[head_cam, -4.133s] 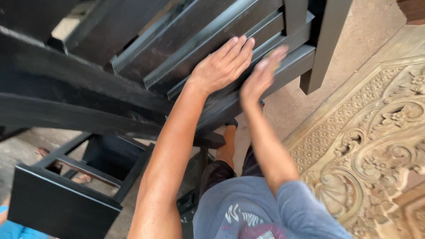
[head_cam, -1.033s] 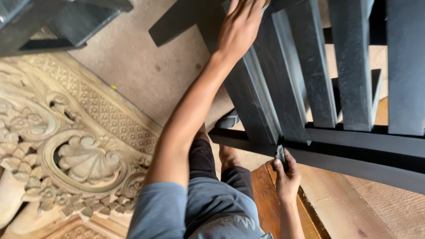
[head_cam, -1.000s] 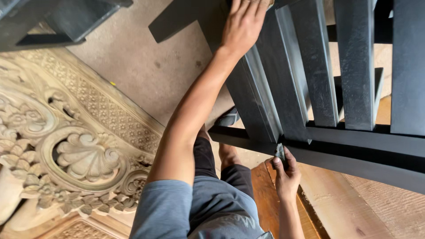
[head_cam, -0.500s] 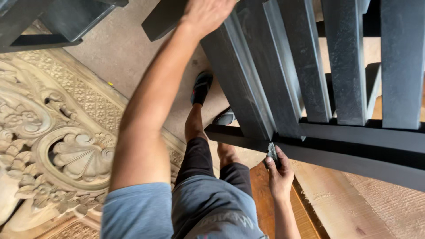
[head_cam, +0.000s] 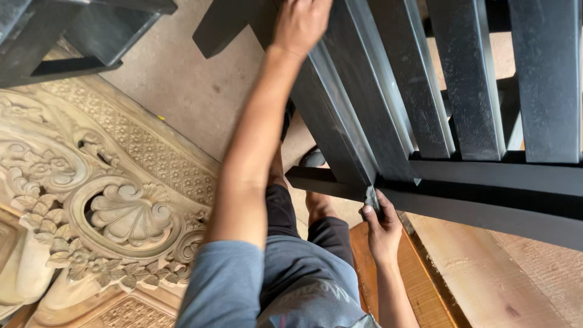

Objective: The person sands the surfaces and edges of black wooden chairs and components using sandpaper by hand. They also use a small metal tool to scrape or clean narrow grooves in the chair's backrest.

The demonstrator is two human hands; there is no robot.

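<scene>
While the left hand (head_cam: 300,24) presses flat on a slat of the black wooden frame (head_cam: 388,121) | right hand (head_cam: 381,228), fingers pinched on a small dark scrap, works the crossbar joint | frame coated black, joint seemingly unfinished | carved panel (head_cam: 121,206) beside.

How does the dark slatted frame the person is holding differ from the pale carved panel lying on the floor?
The slatted frame is painted black, with plain straight bars; the carved panel is bare pale wood covered in shell, leaf and scroll relief. The frame is held up, the left hand on a slat and the right hand at the joint with its crossbar; the panel lies flat, untouched. Both look like wood.
</scene>
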